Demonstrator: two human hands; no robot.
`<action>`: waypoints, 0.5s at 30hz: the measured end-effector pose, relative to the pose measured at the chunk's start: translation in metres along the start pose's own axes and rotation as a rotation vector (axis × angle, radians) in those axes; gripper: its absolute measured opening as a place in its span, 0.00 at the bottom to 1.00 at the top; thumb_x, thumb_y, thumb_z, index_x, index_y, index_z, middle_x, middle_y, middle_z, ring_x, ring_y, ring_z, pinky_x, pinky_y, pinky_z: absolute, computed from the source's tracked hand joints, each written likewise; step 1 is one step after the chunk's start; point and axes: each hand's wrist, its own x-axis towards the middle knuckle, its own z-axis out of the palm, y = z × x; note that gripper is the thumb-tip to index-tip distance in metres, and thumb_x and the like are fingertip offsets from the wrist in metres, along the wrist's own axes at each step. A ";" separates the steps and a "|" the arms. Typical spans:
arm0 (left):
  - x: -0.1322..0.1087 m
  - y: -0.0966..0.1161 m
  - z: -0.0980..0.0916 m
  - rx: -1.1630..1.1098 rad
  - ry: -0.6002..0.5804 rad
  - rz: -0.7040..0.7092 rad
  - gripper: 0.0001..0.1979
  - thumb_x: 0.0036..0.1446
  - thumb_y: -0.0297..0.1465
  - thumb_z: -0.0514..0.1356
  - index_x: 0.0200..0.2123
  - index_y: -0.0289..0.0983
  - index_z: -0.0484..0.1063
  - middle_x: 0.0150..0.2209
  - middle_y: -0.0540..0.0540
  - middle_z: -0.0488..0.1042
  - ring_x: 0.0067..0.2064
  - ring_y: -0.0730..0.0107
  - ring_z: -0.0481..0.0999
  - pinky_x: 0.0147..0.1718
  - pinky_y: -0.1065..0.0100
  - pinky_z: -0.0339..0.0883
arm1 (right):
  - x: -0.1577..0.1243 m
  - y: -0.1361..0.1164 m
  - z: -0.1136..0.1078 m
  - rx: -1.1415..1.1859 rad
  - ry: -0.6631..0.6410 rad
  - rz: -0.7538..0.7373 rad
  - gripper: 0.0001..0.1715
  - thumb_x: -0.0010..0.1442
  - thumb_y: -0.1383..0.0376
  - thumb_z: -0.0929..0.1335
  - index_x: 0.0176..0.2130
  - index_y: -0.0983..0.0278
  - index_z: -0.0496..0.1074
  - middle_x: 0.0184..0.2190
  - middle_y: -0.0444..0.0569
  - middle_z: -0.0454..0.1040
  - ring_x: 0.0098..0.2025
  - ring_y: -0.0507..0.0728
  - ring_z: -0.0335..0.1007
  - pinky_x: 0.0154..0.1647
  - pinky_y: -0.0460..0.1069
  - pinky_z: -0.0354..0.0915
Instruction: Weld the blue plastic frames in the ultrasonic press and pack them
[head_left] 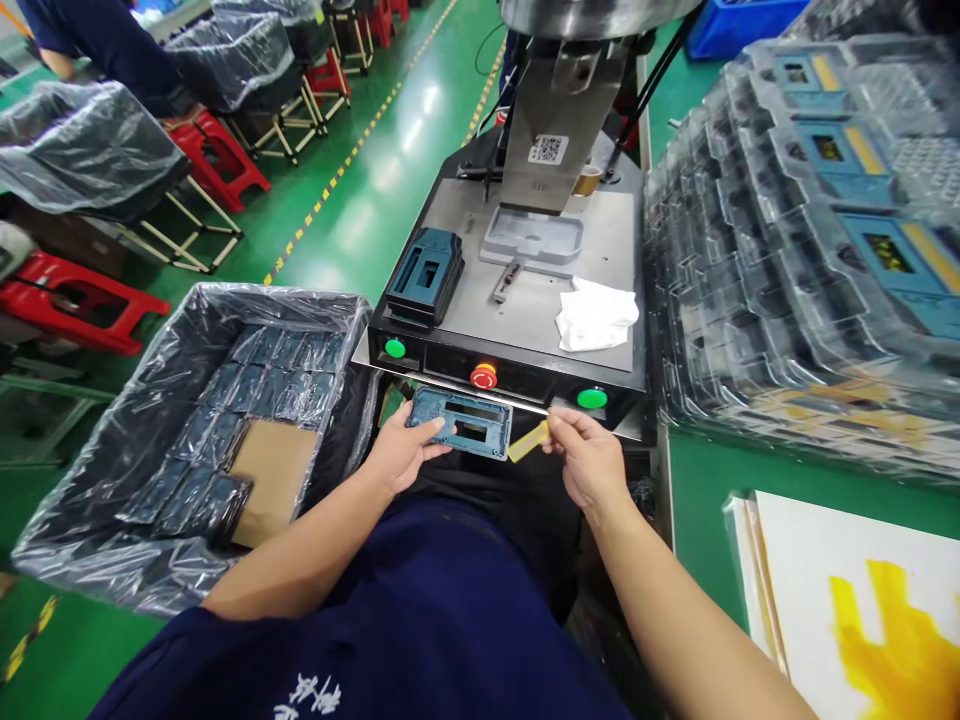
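Note:
My left hand point(407, 442) is closed on the left end of a blue-grey plastic housing point(480, 437), a flat rectangular shell with slots cut through it. Between the fingertips of my right hand point(587, 452) is a narrow yellow strip point(529, 441); its free end reaches the housing's right end, and whether they touch I cannot tell. Just beyond the hands stands a press machine with a steel bed point(517, 315). A stack of similar blue-grey housings point(426, 277) sits on the bed's left side, and a grey fixture point(532, 238) lies under the press head point(546, 140).
Green buttons point(592, 399) and a red emergency stop point(484, 376) line the machine's front. At left is a plastic-lined bin point(97, 480) of bagged parts. Clear trays point(750, 300) rise at right, near a white sheet point(802, 600) with yellow strips. A white cloth point(598, 316) lies on the bed.

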 end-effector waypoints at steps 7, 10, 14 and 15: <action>-0.004 -0.018 0.010 0.011 -0.092 -0.052 0.26 0.41 0.28 0.73 0.44 0.41 0.69 0.40 0.46 0.77 0.43 0.60 0.79 0.44 0.53 0.73 | -0.007 -0.003 0.004 0.102 0.026 -0.038 0.23 0.39 0.56 0.80 0.31 0.65 0.73 0.25 0.45 0.75 0.28 0.53 0.75 0.29 0.48 0.72; -0.006 -0.023 0.016 0.001 -0.161 -0.050 0.25 0.43 0.31 0.73 0.45 0.42 0.69 0.42 0.45 0.77 0.44 0.59 0.79 0.45 0.52 0.72 | -0.012 0.000 0.008 0.066 -0.032 -0.018 0.24 0.38 0.55 0.80 0.30 0.66 0.74 0.24 0.45 0.75 0.27 0.53 0.75 0.29 0.48 0.73; -0.007 -0.027 0.021 -0.016 -0.225 -0.052 0.26 0.43 0.31 0.73 0.45 0.42 0.67 0.43 0.46 0.76 0.46 0.57 0.79 0.46 0.50 0.71 | -0.013 0.004 0.008 -0.036 -0.045 -0.040 0.22 0.41 0.54 0.79 0.30 0.67 0.75 0.24 0.47 0.76 0.26 0.53 0.74 0.26 0.46 0.71; -0.007 -0.028 0.021 -0.020 -0.237 -0.053 0.26 0.43 0.30 0.73 0.46 0.42 0.66 0.43 0.46 0.76 0.46 0.56 0.79 0.46 0.50 0.71 | -0.013 0.004 0.007 -0.073 -0.036 -0.047 0.22 0.41 0.54 0.79 0.30 0.67 0.75 0.23 0.47 0.76 0.26 0.54 0.74 0.25 0.46 0.70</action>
